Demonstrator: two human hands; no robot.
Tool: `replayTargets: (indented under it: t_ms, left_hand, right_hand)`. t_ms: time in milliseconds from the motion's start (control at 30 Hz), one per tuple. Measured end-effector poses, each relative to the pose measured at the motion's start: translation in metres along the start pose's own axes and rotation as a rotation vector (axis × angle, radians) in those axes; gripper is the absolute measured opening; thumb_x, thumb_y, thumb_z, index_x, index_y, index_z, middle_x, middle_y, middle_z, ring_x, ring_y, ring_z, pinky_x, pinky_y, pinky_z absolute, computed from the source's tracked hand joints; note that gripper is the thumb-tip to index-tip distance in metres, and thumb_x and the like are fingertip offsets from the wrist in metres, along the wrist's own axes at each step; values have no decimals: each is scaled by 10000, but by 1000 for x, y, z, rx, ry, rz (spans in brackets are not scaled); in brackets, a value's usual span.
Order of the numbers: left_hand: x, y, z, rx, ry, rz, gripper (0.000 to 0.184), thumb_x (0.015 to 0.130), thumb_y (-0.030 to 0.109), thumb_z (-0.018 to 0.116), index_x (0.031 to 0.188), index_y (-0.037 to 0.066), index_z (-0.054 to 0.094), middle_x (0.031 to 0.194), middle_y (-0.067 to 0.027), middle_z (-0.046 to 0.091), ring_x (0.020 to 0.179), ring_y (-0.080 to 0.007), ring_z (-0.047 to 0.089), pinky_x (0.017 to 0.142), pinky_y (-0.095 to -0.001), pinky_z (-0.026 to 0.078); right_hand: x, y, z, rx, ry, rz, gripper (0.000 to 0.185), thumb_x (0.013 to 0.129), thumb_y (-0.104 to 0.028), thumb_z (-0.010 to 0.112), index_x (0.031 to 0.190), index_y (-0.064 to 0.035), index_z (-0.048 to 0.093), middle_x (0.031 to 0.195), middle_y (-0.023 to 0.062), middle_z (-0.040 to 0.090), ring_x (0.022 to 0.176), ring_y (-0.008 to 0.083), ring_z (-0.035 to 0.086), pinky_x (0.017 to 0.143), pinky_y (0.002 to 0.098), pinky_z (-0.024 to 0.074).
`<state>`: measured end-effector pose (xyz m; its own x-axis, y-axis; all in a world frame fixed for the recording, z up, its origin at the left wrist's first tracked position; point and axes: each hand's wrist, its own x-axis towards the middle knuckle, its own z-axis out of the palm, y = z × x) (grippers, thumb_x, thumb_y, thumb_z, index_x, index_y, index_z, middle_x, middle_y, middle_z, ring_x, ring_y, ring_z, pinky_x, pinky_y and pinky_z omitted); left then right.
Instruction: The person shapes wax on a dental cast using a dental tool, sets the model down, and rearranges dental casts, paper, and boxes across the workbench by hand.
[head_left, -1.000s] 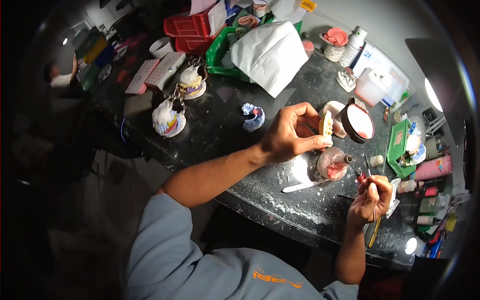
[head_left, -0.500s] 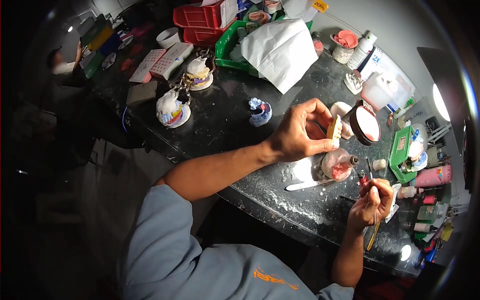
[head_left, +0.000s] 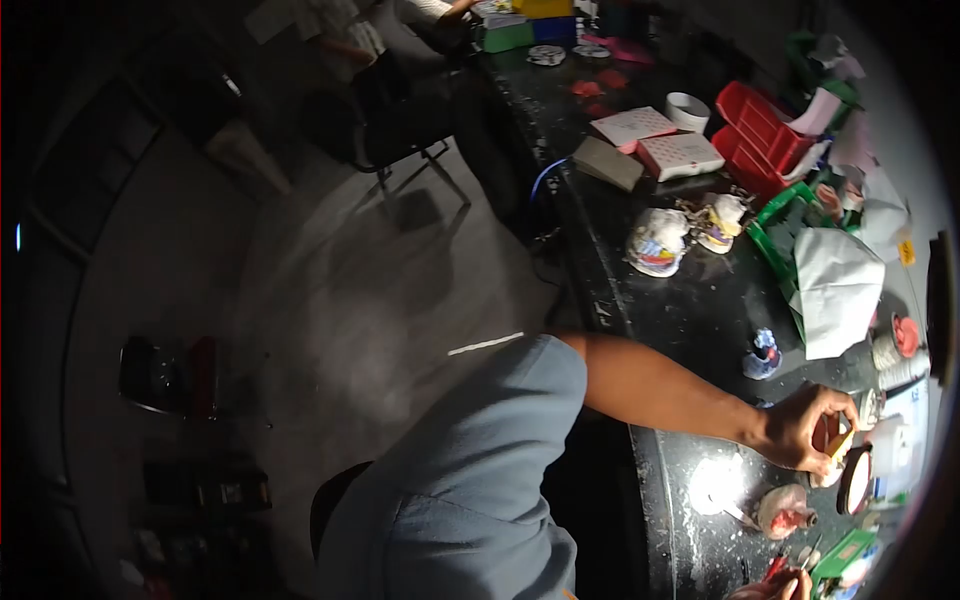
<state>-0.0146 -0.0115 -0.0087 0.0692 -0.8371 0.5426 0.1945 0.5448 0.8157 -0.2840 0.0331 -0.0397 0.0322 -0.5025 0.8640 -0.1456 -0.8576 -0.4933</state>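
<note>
My left hand (head_left: 808,430) pinches a small yellow dental piece with a row of teeth (head_left: 840,440) between thumb and fingers, above the bench. Just beyond it is a dark-rimmed round dish with white contents (head_left: 857,480). A pink-stained flask (head_left: 782,512) lies nearer to me. At the bottom edge, my right hand (head_left: 785,587) is partly cut off, its fingers closed round a thin tool (head_left: 813,552); the tool's kind is unclear here. A blue and white dental cast (head_left: 762,355) sits farther along the bench.
Two plaster models (head_left: 657,243) stand on the black bench (head_left: 690,320). Behind them are boxes (head_left: 682,157), a white cup (head_left: 687,112), red bins (head_left: 765,140) and a green bin (head_left: 770,230) with white paper (head_left: 840,290). A chair (head_left: 400,150) and people are in the dim background.
My view has swung left, so the bench and both hands appear farther right and lower. The left hand still holds the dental piece; the right hand is now mostly out of frame.
</note>
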Motion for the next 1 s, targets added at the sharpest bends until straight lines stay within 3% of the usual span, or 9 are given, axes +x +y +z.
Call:
replayTargets:
  t_ms: [133, 233, 300, 433, 500, 533, 600, 700, 1000]
  left_hand:
    - [-2, 18, -3, -77, 20, -83, 524, 660, 36, 819, 1118, -12, 567, 772, -76, 712, 676, -108, 693, 608, -285, 540]
    - [3, -16, 3, 51, 49, 60, 508, 610, 17, 808, 1068, -15, 591, 763, -80, 712, 656, -106, 680, 596, -278, 525]
    - [0, 0, 3, -108, 40, -95, 506, 595, 50, 827, 1043, -13, 600, 766, -71, 705, 667, -109, 670, 612, -284, 521]
    - [2, -9, 2, -62, 55, 19, 427, 641, 102, 829, 994, 15, 605, 765, -34, 663, 717, -105, 668, 635, -283, 518]
    - [1, -8, -4, -143, -3, 142, 354, 725, -42, 784, 987, 51, 566, 752, -11, 635, 701, -86, 643, 632, -291, 553]
    - [2, -10, -2, -452, -43, 161, 345, 765, -42, 780, 1012, 63, 563, 822, -10, 643, 736, -81, 618, 684, -289, 549]
    - [0, 10, -1, -463, -83, 57, 346, 806, -62, 747, 1082, 27, 557, 904, -43, 662, 875, -128, 676, 782, -320, 575]
    - [4, 24, 4, -135, -145, -32, 492, 825, -61, 718, 1278, -17, 531, 1021, -98, 683, 945, -183, 702, 898, -348, 574]
    - [-3, 24, -4, -7, -145, -69, 571, 855, -44, 670, 1390, -40, 469, 1116, -179, 683, 992, -197, 696, 879, -309, 569]
  right_hand:
    - [7, -18, 18, -173, 57, 68, 289, 984, -193, 587, 1121, 57, 543, 910, 187, 626, 642, 269, 589, 574, 407, 536]
    - [9, -15, 32, -139, 69, 31, 258, 957, -161, 587, 1089, 59, 557, 898, 179, 624, 653, 253, 582, 586, 381, 521]
    - [10, -15, 38, -120, 75, 11, 239, 940, -140, 588, 1068, 60, 566, 890, 174, 623, 661, 242, 577, 594, 364, 510]
    - [12, -14, 33, -111, 89, 26, 200, 905, -98, 589, 1025, 62, 584, 874, 163, 622, 675, 221, 567, 611, 330, 489]
    - [10, -18, 21, -107, 128, 58, 182, 888, -77, 589, 1004, 63, 593, 867, 158, 621, 682, 210, 562, 619, 312, 478]
    - [8, -23, 18, -98, 156, 74, 173, 879, -67, 590, 994, 63, 597, 863, 155, 620, 686, 205, 559, 623, 304, 473]
    - [8, -29, 26, -30, 191, 78, 157, 862, -46, 590, 972, 64, 606, 855, 150, 619, 693, 194, 554, 631, 287, 463]
    - [5, -23, 22, 119, 188, 186, 152, 810, 20, 578, 950, 58, 621, 827, 129, 615, 688, 175, 545, 618, 280, 447]
    - [20, -35, 24, 47, 40, 300, 113, 799, 22, 599, 903, 42, 636, 772, 98, 632, 654, 146, 571, 609, 268, 455]
